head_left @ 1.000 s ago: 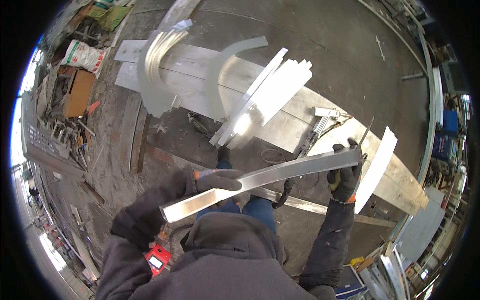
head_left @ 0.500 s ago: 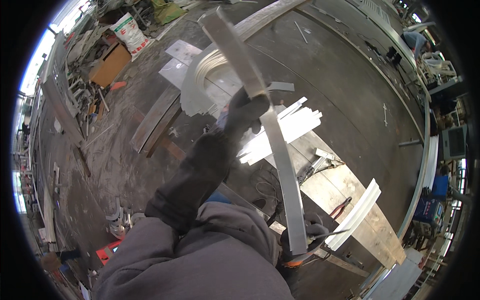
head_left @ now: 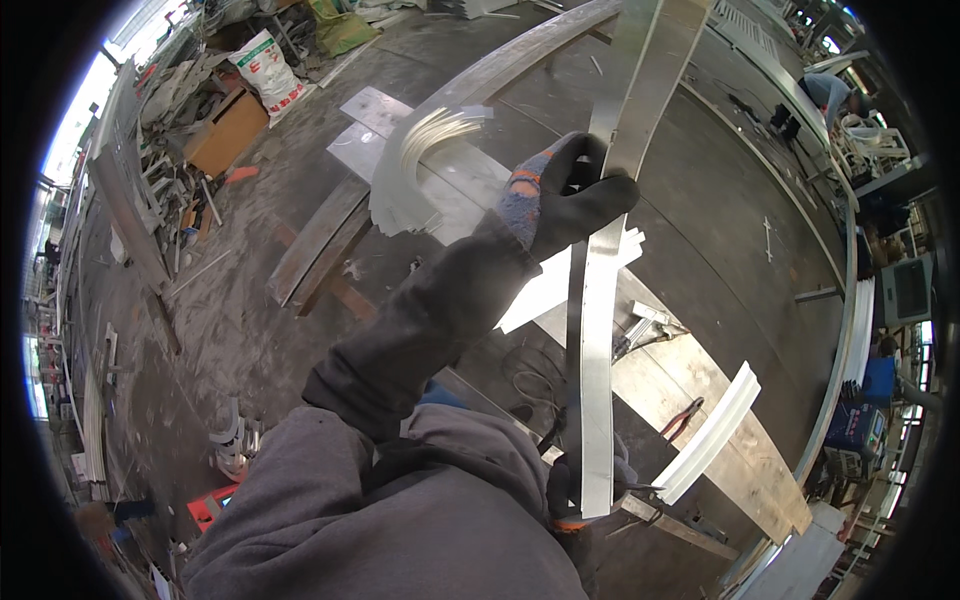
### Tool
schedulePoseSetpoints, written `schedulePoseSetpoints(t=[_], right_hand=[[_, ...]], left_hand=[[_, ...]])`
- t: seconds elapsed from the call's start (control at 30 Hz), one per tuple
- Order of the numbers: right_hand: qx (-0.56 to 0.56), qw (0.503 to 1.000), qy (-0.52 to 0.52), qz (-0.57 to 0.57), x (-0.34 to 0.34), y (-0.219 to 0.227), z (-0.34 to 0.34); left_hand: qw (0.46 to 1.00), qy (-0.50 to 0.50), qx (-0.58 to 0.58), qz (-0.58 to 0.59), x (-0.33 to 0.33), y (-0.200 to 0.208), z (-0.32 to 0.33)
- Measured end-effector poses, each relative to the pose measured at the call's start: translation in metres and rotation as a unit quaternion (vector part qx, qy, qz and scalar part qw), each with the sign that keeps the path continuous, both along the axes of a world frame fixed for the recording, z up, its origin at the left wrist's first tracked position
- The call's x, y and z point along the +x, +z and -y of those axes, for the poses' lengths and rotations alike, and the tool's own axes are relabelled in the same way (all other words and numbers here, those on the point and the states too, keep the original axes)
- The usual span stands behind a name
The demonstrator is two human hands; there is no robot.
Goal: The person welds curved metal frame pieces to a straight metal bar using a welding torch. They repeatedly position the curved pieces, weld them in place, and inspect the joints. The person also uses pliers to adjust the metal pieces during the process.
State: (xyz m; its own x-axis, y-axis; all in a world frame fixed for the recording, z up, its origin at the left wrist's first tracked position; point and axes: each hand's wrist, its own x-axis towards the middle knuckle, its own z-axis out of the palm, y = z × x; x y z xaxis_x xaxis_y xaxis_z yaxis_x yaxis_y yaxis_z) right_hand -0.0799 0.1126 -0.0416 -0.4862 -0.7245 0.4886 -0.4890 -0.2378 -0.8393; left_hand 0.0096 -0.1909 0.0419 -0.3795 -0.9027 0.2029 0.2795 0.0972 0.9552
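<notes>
We have the metal profile (head_left: 598, 410) lifted, left hand (head_left: 575, 197) and right hand (head_left: 622, 470) closed on it, while the white strip (head_left: 709, 437) lies unlifted across the tabletop's (head_left: 755, 472) near edge.

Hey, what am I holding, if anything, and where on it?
A long curved metal piece: left hand partway along it, right hand, mostly hidden, at the end nearest you.

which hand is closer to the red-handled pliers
Right. The right hand is just below and left of the pliers; the left hand grips the metal piece, far higher in view.
</notes>
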Motion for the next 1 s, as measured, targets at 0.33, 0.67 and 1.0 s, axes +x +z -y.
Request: schedulePoseSetpoints(t=[0.33, 0.67, 1.0], right_hand=[[-0.053, 0.985, -0.095, -0.131, 0.018, -0.044, 0.005], [0.002, 0.999, -0.028, -0.022, 0.009, -0.041, -0.010], [0.054, 0.998, 0.025, 0.002, 0.005, -0.046, -0.010]], left_hand=[[0.984, -0.005, 0.058, -0.168, -0.057, -0.033, 0.001], [0.969, -0.028, -0.008, -0.246, -0.074, -0.041, 0.003], [0.979, -0.051, 0.140, -0.143, -0.066, -0.061, -0.002]])
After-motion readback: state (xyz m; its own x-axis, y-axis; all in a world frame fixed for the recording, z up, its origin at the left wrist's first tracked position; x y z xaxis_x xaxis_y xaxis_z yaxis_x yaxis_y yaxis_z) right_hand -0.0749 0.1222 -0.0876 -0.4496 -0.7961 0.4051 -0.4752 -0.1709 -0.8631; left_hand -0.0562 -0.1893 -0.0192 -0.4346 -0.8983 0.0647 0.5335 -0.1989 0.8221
